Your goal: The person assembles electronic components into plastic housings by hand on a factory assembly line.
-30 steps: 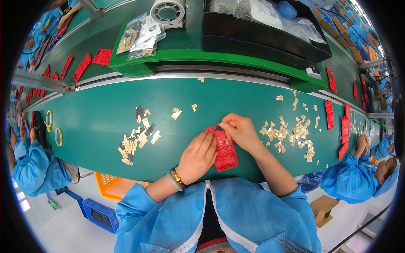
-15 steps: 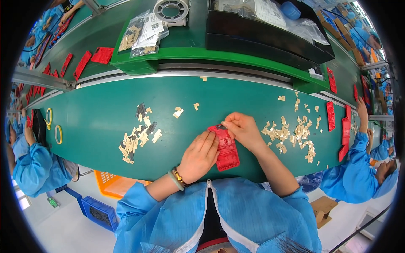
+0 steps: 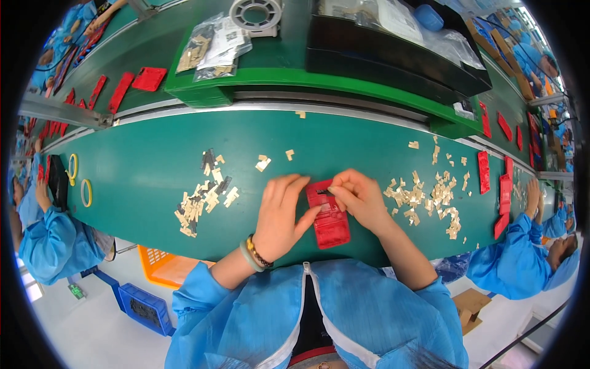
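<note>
A red plastic case (image 3: 334, 229) lies on the green work surface in front of me, its moulded inner side facing up. My left hand (image 3: 278, 215) grips its left edge, with the thumb over the case and the fingers stretched along the upper left corner. At the upper part of the case, my right hand (image 3: 358, 195) pinches a small dark strip (image 3: 322, 191) between thumb and forefinger. A pile of cream and black cut pieces (image 3: 203, 203) lies to the left. To the right is a wider scatter of cream L-shaped pieces (image 3: 441, 194).
Two yellow tape rolls (image 3: 86, 192) lie at the far left. Ahead, a green shelf (image 3: 270, 77) carries a black bin (image 3: 393, 64), bagged pieces (image 3: 215, 49) and a grey spool (image 3: 255, 15). More red cases (image 3: 483, 172) lie at right, near a co-worker's blue sleeve (image 3: 510, 258).
My left hand has opened out and shifted left, uncovering more of the case, with its thumb now on it. My right hand has moved slightly right and down, still at the case's upper end.
</note>
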### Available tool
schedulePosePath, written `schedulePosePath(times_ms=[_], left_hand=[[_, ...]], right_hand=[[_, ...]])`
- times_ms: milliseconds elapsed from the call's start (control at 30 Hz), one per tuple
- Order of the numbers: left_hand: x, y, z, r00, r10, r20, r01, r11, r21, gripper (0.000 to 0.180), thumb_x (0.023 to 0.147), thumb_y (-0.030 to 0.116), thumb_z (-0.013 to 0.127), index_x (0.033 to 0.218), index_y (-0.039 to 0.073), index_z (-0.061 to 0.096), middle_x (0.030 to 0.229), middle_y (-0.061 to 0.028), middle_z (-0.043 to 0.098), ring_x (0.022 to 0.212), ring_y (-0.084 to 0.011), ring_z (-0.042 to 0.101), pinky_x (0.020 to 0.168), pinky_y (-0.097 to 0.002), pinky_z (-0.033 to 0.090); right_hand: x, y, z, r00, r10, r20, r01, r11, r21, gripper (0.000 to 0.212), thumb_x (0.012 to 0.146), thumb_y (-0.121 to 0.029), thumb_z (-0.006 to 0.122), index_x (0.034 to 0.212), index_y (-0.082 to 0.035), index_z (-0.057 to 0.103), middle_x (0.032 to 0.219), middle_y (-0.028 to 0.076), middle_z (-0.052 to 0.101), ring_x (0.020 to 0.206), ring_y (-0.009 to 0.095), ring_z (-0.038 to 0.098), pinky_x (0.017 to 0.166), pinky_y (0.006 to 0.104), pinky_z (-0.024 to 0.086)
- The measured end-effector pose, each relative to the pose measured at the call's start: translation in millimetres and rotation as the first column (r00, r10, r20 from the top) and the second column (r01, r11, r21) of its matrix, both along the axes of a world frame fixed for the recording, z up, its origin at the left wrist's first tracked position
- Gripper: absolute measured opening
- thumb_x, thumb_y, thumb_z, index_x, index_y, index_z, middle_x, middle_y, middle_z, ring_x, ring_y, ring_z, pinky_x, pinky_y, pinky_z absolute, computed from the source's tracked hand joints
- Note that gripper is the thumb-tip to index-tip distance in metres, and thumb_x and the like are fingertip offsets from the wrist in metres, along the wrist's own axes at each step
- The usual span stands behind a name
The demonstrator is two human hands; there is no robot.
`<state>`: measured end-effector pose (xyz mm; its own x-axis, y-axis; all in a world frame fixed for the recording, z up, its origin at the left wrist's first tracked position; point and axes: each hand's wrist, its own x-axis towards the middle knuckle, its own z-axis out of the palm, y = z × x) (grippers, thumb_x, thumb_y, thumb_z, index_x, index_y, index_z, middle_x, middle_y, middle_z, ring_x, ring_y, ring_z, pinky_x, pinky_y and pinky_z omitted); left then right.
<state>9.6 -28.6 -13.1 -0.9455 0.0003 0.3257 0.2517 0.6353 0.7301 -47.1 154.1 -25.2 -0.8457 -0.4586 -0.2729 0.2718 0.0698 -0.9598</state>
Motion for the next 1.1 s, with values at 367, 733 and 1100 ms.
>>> schedulePosePath(times_ms=[367,733,1100], left_hand=[[-8.7,2.7,3.6,0.974,-0.228,0.003,0.228,0.972,-0.063,0.007,0.080,0.009,0.065,0.087,0.008,0.065,0.085,-0.0043,0.062,0.086,-0.0245,0.056,0.075,-0.0353,0.041],[13.0,6.3,-5.0,0.986,-0.169,-0.013,0.161,0.957,-0.242,0.043,0.079,0.018,0.070,0.115,-0.002,0.059,0.117,-0.0171,0.056,0.108,-0.0315,0.054,0.091,-0.0423,0.047],[26.6,15.2,-31.3,0.950,-0.312,0.000,0.282,0.859,-0.428,0.043,0.082,0.025,0.067,0.113,-0.004,0.060,0.123,-0.0194,0.054,0.120,-0.0345,0.049,0.102,-0.0430,0.043]], right_hand=[[17.4,0.6,26.7,0.594,0.270,-0.758,0.323,0.783,0.532,0.035,0.077,-0.018,0.075,0.110,-0.011,0.067,0.093,0.007,0.066,0.072,0.020,0.066,0.061,0.0316,0.053],[-7.0,7.6,6.4,0.909,-0.019,-0.416,0.150,0.948,0.282,0.006,0.085,-0.002,0.066,0.088,0.000,0.061,0.079,0.010,0.062,0.064,0.014,0.060,0.056,0.0271,0.048],[-18.4,4.8,-21.4,0.981,0.126,-0.145,-0.063,0.925,0.375,0.011,0.087,-0.007,0.067,0.083,0.003,0.064,0.067,0.001,0.061,0.059,0.003,0.052,0.050,0.0207,0.042]])
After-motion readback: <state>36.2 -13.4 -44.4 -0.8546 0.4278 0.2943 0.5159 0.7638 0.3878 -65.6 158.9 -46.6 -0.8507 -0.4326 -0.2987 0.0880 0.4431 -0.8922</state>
